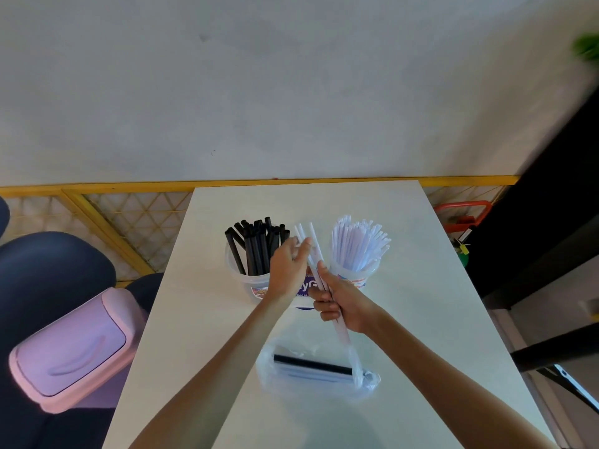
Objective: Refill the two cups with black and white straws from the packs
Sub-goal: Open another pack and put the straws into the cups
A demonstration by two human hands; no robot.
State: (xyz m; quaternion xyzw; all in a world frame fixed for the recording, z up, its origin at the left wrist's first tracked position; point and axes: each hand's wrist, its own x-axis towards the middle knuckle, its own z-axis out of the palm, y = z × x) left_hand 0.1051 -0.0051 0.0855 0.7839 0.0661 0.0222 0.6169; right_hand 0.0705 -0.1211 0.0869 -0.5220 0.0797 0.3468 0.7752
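Two clear cups stand side by side on the white table (pixel 421 319). The left cup (pixel 243 280) holds several black straws (pixel 256 247). The right cup (pixel 355 275) is full of white straws (pixel 356 244). Between the cups, my right hand (pixel 343 303) grips a small bunch of white straws (pixel 311 244) near their lower part. My left hand (pixel 287 270) pinches the upper part of the same bunch with its fingertips. Near the table's front lies a clear plastic pack (pixel 317 371) with a black straw (pixel 311 364) and some white ones inside.
A pink swing-lid bin (pixel 71 348) stands left of the table, beside dark blue seats (pixel 48 270). A yellow-framed mesh fence (pixel 107 218) runs behind. Dark furniture (pixel 551 254) and a red item (pixel 460 215) sit to the right.
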